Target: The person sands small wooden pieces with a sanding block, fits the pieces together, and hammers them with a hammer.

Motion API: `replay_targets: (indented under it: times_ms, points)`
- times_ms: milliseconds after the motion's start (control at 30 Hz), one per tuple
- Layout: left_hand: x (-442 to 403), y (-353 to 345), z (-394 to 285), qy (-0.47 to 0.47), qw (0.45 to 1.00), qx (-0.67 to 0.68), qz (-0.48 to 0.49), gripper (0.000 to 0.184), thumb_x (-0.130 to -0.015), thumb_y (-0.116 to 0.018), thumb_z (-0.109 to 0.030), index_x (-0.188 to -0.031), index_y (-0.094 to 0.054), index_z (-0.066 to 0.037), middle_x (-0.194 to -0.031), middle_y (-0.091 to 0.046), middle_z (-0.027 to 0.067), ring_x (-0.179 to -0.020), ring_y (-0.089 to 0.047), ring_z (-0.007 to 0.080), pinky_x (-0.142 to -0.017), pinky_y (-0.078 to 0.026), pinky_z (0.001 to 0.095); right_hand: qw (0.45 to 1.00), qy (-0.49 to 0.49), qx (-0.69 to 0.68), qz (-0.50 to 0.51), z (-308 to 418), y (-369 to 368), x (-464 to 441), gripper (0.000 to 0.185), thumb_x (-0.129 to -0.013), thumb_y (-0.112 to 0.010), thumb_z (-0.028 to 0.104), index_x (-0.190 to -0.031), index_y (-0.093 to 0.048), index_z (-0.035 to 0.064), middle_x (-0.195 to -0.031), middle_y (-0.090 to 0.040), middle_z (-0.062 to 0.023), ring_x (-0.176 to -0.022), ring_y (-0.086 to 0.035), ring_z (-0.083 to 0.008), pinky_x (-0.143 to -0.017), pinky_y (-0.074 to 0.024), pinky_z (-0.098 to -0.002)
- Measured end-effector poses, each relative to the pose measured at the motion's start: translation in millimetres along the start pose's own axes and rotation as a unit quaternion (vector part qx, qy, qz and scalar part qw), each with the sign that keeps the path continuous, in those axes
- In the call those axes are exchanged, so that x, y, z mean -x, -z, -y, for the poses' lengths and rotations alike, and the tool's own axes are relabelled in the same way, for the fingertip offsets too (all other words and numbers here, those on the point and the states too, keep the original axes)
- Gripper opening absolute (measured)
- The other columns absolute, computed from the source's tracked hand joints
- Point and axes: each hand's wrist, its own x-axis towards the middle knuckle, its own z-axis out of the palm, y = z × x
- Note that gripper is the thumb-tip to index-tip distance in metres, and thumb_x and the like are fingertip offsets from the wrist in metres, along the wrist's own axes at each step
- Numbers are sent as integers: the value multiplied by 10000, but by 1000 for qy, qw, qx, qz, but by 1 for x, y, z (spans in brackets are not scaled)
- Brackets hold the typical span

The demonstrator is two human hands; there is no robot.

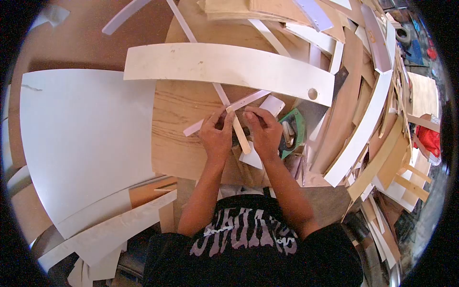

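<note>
Near the middle of the view, my left hand (217,131) has its thumb and fingers pinched at the top end of a short light wooden strip (241,135). My right hand (263,128) is just to the right of that end, fingertips curled together; what it holds, if anything, is too small to make out. Beneath the strip's top end lies a narrow pale strip (248,99), running diagonally behind my hands. A long white board (229,66) with a round hole at its right end lies beyond them.
A green-handled saw (299,125) lies right of my right hand, its blade partly under the white board. A large white panel (86,143) is at the left. Many boards and offcuts (351,91) are piled along the right. More scraps (110,229) lie at the lower left.
</note>
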Motion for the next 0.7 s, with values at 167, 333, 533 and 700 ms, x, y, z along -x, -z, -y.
replay_targets:
  times_ms: [167, 333, 533, 700]
  points:
    - [2, 0, -4, -17, 999, -23, -19, 284, -859, -768, -196, -1102, -750, -51, -872, -687, 129, -760, -673, 202, -703, -537, 325, 990, 100, 82, 48, 13, -5, -14, 148, -872, -729, 58, -1014, -751, 21, -957, -744, -107, -870, -705, -154, -753, -554, -272]
    - [1, 1, -3, -22, 999, -22, -17, 296, -852, -778, -204, -1102, -752, -47, -867, -684, 123, -733, -660, 187, -685, -531, 311, 970, 167, 154, 86, 25, -9, -25, 162, -856, -735, 65, -1012, -756, 28, -936, -747, -136, -819, -725, -189, -712, -565, -293]
    - [0, 0, 1, -9, 1000, -7, -16, 302, -849, -784, -217, -1108, -756, -64, -858, -681, 121, -708, -645, 180, -653, -523, 307, 961, 176, 177, 120, 25, -10, -32, 167, -876, -703, 135, -1017, -760, 65, -943, -747, -130, -827, -729, -244, -737, -573, -335]
    - [1, 0, 3, -11, 1000, -10, -18, 299, -852, -780, -223, -1103, -755, -61, -853, -679, 119, -715, -653, 189, -653, -526, 308, 961, 190, 165, 111, 25, -11, -32, 163, -849, -737, 68, -1008, -761, 43, -931, -751, -128, -790, -729, -196, -704, -568, -293]
